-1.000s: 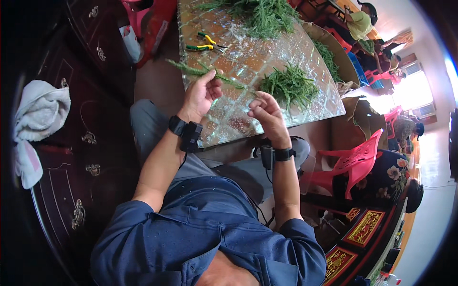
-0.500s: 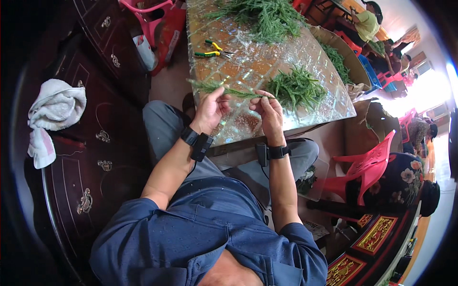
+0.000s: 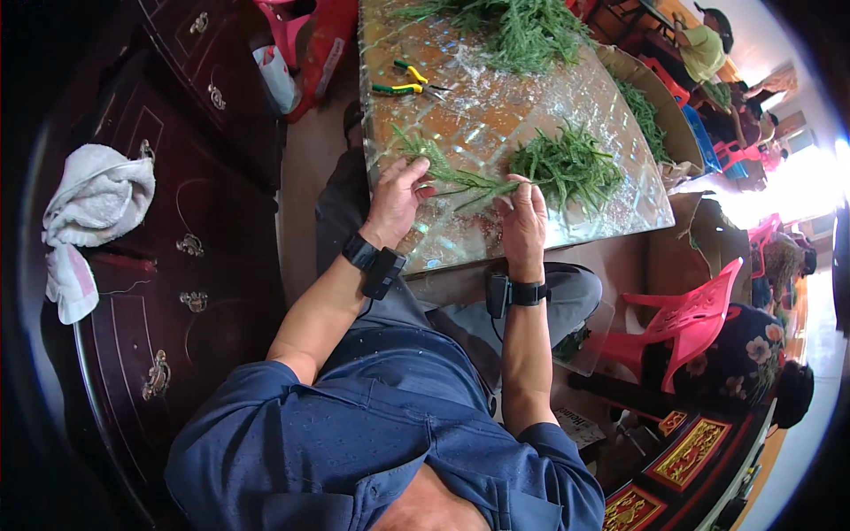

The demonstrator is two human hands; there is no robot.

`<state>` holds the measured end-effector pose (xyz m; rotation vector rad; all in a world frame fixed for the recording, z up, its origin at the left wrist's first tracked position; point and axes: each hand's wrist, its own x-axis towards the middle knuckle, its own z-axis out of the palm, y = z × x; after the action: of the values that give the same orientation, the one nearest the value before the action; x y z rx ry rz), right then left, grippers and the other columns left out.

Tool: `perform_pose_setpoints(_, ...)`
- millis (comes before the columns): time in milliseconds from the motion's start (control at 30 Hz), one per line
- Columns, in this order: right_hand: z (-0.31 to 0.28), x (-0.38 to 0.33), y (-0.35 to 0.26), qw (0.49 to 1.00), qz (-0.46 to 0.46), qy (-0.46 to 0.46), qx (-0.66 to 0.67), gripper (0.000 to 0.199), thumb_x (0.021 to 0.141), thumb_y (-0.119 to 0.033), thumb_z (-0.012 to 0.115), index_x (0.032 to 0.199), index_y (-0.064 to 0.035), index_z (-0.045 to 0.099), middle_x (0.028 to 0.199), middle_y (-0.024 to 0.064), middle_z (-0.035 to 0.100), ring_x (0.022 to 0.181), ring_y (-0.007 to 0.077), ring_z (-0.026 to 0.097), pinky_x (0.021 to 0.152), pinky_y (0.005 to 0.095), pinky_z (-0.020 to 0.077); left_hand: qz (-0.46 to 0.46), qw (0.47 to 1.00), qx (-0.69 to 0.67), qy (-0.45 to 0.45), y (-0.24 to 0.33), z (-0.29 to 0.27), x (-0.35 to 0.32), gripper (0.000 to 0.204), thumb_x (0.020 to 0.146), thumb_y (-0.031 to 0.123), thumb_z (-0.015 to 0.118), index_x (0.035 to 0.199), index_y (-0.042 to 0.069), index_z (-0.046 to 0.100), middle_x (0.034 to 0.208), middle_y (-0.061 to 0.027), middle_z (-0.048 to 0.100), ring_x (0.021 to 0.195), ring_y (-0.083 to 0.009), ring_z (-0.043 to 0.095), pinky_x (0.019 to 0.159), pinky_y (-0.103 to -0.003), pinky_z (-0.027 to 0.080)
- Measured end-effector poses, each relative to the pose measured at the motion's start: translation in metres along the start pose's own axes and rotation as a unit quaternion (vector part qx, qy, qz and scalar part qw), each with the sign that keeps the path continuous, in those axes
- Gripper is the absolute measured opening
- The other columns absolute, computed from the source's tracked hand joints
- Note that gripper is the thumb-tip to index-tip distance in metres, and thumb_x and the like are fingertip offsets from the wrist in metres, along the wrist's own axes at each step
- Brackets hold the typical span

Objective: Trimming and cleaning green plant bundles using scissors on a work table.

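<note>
Above the near part of the table, a feathery green artificial sprig (image 3: 467, 182) stretches between my two hands. My left hand (image 3: 398, 196) is closed in a light pinch around its leafy side, with fronds fanning out beyond the fingers. On the other side, my right hand (image 3: 524, 223) pinches the stem end between thumb and fingers. Just past my right fingertips lies a small pile of similar green sprigs (image 3: 571, 168). Pliers (image 3: 412, 88) with yellow and green handles rest farther off, their jaws pointing right.
A larger heap of greenery (image 3: 531, 35) covers the far part of the glass-topped table (image 3: 443, 252), which is strewn with white flecks. At right are a cardboard box (image 3: 611, 60) of greenery and a pink chair (image 3: 686, 323). Dark drawers (image 3: 168, 265) with a towel (image 3: 102, 196) stand left.
The sprig now fans into more fronds between my hands, and its stem has tilted. My right hand has dropped slightly. The whole view has shifted a little, moving the table rightward.
</note>
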<state>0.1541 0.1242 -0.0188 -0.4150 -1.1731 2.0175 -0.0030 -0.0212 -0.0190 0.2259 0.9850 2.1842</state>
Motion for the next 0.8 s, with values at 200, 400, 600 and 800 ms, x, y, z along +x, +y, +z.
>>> perform_pose_setpoints(200, 0.033, 0.005, -0.001, 0.985, 0.051, -0.024, 0.165, 0.027, 0.105, -0.032, 0.054, 0.104, -0.0056, 0.062, 0.086, 0.0045, 0.062, 0.085, 0.0189, 0.061, 0.088, 0.0367, 0.0486, 0.0, 1.0, -0.005, -0.017, 0.002, 0.008, 0.0, 0.011, 0.098, 0.016, 0.063, 0.106, 0.009, 0.063, 0.089, 0.0004, 0.063, 0.078, -0.013, 0.062, 0.076, -0.029, 0.054)
perform_pose_setpoints(400, 0.033, 0.02, 0.011, 0.979, 0.116, -0.135, 0.099, 0.029, 0.105, -0.031, 0.053, 0.101, -0.0037, 0.063, 0.084, 0.0069, 0.062, 0.083, 0.0224, 0.061, 0.086, 0.0357, 0.0471, -0.047, 0.989, -0.135, -0.048, 0.014, 0.018, 0.01, 0.012, 0.099, 0.016, 0.061, 0.104, 0.005, 0.062, 0.088, -0.004, 0.062, 0.075, -0.0147, 0.061, 0.073, -0.03, 0.053)
perform_pose_setpoints(600, 0.037, 0.028, 0.011, 0.978, 0.132, -0.157, 0.033, 0.031, 0.104, -0.03, 0.054, 0.097, -0.0018, 0.061, 0.089, 0.0097, 0.063, 0.084, 0.0204, 0.059, 0.084, 0.0345, 0.0472, -0.077, 0.984, -0.052, -0.153, 0.021, 0.024, 0.027, 0.013, 0.099, 0.016, 0.06, 0.101, 0.004, 0.062, 0.08, -0.0041, 0.061, 0.067, -0.0135, 0.059, 0.066, -0.03, 0.052)
perform_pose_setpoints(800, 0.042, 0.028, 0.011, 0.979, 0.119, -0.166, 0.011, 0.027, 0.103, -0.024, 0.054, 0.094, 0.0003, 0.063, 0.093, 0.0099, 0.065, 0.082, 0.0184, 0.059, 0.083, 0.0323, 0.0472, -0.026, 0.972, 0.1, -0.21, 0.017, 0.034, 0.036, 0.011, 0.097, 0.011, 0.064, 0.099, 0.001, 0.061, 0.068, -0.0024, 0.058, 0.058, -0.012, 0.057, 0.056, -0.027, 0.05)
